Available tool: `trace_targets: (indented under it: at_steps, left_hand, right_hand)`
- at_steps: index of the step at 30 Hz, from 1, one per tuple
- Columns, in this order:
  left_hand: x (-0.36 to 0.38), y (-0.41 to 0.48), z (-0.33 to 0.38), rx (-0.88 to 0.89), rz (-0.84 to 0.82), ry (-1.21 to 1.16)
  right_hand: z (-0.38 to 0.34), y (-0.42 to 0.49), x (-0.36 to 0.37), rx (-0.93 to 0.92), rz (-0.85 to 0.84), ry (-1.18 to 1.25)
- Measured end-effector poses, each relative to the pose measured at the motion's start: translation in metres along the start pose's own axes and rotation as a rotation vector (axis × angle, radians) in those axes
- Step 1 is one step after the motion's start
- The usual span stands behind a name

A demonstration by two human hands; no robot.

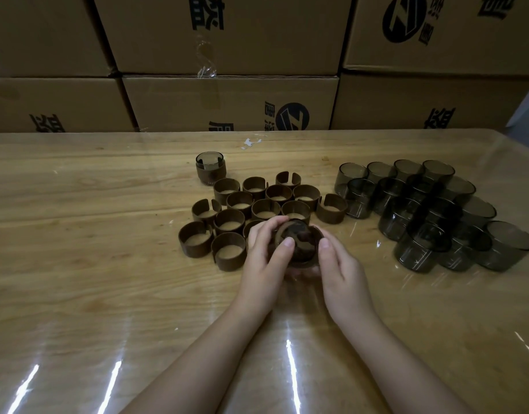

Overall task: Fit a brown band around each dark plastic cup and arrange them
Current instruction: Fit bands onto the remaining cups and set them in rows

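Left of the held cup (302,232), loose brown bands (227,259) sit within reach, one banded cup (210,170) behind them. Our left hand (261,258) and right hand (342,270) curl round it, seemingly seating its band (317,234). Bare dark cups (418,255) wait rightward.

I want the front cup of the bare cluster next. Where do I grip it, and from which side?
Grip the front cup round its side wall, coming from the near left. It stands upright, mouth up, at the cluster's front corner; that side is open, while cups crowd its back and right. The right hand, now on the held cup, is closest.
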State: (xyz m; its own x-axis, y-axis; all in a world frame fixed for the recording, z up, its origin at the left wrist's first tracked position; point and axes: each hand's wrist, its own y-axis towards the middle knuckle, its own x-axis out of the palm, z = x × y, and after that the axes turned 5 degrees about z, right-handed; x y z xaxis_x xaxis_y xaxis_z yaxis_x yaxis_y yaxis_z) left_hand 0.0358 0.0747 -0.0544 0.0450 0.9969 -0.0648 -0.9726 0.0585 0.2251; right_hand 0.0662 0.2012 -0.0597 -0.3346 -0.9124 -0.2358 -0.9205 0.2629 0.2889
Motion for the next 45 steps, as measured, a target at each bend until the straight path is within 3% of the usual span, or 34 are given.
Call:
trace_targets:
  at_steps: [24, 40, 45]
  left_hand:
    - [0.007, -0.008, -0.002, 0.331, 0.099, 0.189]
    - [0.013, -0.011, 0.000, 0.473, 0.155, 0.292]
    - [0.011, -0.010, -0.001, 0.479, 0.086, 0.295]
  right_hand:
    - [0.004, 0.002, 0.008, 0.001, 0.172, 0.007]
    - [-0.002, 0.003, 0.011, 0.081, 0.193, 0.072]
    - [0.002, 0.005, 0.010, 0.136, 0.145, 0.124]
